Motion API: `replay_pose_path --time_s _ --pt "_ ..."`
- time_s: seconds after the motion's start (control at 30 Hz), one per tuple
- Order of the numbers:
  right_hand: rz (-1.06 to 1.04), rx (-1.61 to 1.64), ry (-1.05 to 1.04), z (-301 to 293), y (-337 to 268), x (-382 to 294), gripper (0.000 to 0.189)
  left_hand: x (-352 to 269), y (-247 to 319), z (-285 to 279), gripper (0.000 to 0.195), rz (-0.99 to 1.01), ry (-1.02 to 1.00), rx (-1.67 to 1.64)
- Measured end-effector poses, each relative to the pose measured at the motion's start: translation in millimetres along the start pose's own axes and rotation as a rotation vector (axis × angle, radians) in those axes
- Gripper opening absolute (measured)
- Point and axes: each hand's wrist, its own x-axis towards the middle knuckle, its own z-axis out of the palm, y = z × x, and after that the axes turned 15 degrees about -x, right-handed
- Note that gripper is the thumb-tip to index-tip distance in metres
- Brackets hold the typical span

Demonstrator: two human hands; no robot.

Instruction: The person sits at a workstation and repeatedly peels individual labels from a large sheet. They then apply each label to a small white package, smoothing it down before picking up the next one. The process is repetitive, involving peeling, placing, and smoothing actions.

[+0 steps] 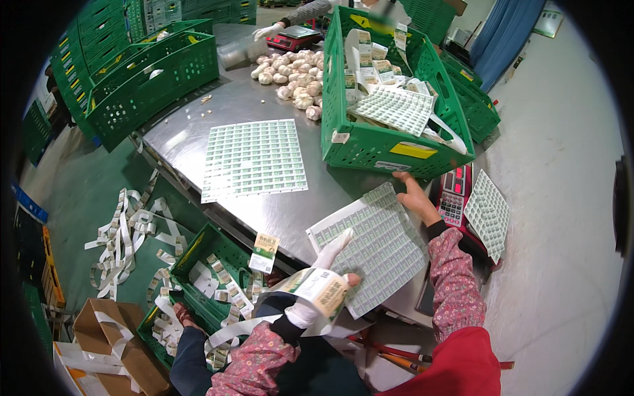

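My left hand [331,255], in a white glove with a bare fingertip, has a strip of printed labels [322,288] looped over it and held. It rests over sheets of small green labels [384,237] stacked at the table's near edge. My right hand [417,197] is bare, with thumb and forefinger spread. Its forefinger is close to the bottom edge of a green plastic crate [356,143], and its thumb lies by the sheets' upper right edge. Label strips [365,52] and a sheet of labels [396,106] fill the crate. Another label sheet [255,159] lies flat on the metal table [173,133].
A pile of garlic bulbs [294,74] lies beyond. Across the table, a co-worker's gloved hand [267,32] is near a red scale [294,38]. Another scale [451,198] stands right. Label strips [121,237] litter the floor beside a green crate [198,282] and cardboard box [111,341].
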Motion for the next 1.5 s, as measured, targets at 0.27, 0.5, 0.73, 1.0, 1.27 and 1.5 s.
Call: replay_pose_path --time_s 0.27,0.5,0.73,1.0,1.27,1.5 --pt "-0.405 -0.223 -0.227 -13.6 -62.7 28.5 0.054 91.5 -41.6 -38.3 0.066 0.359 0.255 1.475" --pt "-0.579 -0.352 -0.286 -11.2 -61.4 42.6 0.042 138.4 -68.8 -58.5 0.053 0.112 0.271 1.705" --pt "-0.665 -0.378 -0.278 -16.5 -70.0 44.3 0.029 140.0 -72.6 -71.5 0.032 0.214 0.256 1.747" --pt "-0.831 -0.572 -0.038 -12.0 -73.0 24.3 0.019 139.7 -71.4 -77.4 0.022 0.245 0.3 1.681" --pt "-0.948 -0.437 0.113 -9.7 -64.8 -5.4 0.016 145.8 -66.0 -78.7 0.018 0.14 0.342 1.574" --pt "0.191 0.886 -0.179 -52.1 -90.5 -48.7 0.011 112.1 -21.2 -54.2 0.04 0.536 0.335 1.369"
